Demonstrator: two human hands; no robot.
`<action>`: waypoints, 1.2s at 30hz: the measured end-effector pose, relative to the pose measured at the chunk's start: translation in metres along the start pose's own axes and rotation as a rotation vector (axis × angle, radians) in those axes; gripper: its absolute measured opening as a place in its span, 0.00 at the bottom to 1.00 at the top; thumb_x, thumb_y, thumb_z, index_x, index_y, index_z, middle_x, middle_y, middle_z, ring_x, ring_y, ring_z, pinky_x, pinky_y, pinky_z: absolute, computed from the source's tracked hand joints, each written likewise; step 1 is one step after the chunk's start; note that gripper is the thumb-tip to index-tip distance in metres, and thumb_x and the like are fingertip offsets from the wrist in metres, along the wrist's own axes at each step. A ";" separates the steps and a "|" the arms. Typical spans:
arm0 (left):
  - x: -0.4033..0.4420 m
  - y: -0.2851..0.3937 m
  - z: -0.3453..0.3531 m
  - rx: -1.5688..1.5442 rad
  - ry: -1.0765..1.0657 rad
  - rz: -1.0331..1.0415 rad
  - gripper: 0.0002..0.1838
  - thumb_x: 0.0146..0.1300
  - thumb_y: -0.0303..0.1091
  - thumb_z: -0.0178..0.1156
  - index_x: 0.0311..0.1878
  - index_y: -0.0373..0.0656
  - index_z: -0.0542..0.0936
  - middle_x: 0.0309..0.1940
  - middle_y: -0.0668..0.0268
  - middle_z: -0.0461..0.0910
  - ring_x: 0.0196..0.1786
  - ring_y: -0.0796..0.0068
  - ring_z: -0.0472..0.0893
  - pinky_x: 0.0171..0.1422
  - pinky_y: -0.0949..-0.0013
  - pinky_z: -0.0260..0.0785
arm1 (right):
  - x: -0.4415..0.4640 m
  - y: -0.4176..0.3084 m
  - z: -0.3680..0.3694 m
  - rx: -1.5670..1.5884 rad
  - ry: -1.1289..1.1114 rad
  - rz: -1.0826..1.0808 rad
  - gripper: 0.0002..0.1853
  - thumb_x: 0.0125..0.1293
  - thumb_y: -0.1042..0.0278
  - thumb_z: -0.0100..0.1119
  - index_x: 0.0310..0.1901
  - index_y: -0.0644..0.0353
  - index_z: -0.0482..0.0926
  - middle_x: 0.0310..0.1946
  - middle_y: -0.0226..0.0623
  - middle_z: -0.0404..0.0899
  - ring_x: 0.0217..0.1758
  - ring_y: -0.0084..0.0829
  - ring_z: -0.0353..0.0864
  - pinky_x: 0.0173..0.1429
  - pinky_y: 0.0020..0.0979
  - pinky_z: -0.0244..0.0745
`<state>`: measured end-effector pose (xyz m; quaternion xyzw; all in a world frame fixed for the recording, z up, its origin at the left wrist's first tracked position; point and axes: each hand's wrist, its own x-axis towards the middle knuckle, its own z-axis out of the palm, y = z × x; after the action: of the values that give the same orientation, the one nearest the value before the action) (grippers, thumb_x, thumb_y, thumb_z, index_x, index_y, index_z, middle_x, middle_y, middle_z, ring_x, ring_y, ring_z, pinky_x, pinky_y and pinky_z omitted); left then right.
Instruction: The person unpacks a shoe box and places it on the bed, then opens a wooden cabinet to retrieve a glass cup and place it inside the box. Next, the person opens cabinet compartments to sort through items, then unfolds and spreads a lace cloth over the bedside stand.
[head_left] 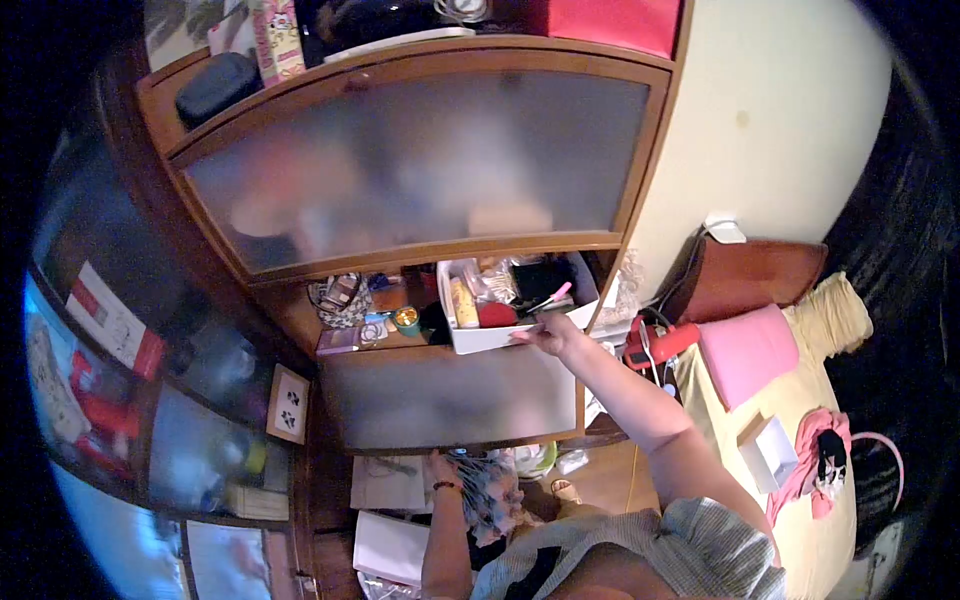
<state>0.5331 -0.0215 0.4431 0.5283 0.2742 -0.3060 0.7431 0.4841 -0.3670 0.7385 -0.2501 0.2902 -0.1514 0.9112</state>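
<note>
Right grip (549, 334) is touching a white rectangular plastic-looking box (482, 341) at 5 o'clock, clamping unclear; walls are seeming stiff, favouring 3-and-9-o'clock holds.

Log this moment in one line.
right hand: at box front wall | left hand: by panel lower edge | box: open-topped, filled

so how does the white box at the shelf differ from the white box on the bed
The shelf box holds many small things; the bed box looks bare inside. The right hand is at the shelf box, none at the bed box. Both are white and open.
</note>
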 end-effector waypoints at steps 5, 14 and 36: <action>-0.032 0.019 0.019 -0.009 -0.029 0.616 0.21 0.65 0.37 0.46 0.60 0.46 0.66 0.58 0.64 0.65 0.55 0.67 0.67 0.51 0.65 0.63 | -0.072 0.013 0.007 -0.095 0.110 0.043 0.16 0.68 0.72 0.42 0.55 0.68 0.61 0.52 0.55 0.67 0.48 0.57 0.74 0.42 0.50 0.82; -0.192 0.071 0.073 -0.428 -0.657 0.166 0.23 0.64 0.44 0.48 0.60 0.49 0.64 0.57 0.61 0.67 0.55 0.62 0.71 0.53 0.59 0.70 | -0.238 0.058 -0.071 0.016 0.182 0.183 0.13 0.61 0.82 0.44 0.48 0.71 0.66 0.43 0.52 0.75 0.43 0.51 0.79 0.44 0.56 0.79; -0.389 -0.394 0.297 0.983 -0.902 -0.259 0.30 0.67 0.49 0.47 0.67 0.48 0.54 0.63 0.53 0.61 0.56 0.55 0.73 0.53 0.53 0.71 | -0.582 0.122 -0.659 0.766 1.056 -0.713 0.19 0.59 0.83 0.40 0.54 0.73 0.59 0.49 0.53 0.69 0.51 0.49 0.75 0.49 0.45 0.81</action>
<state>0.0078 -0.3409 0.5708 0.5883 -0.1724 -0.6719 0.4157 -0.3556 -0.2631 0.4708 0.1120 0.5176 -0.6288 0.5694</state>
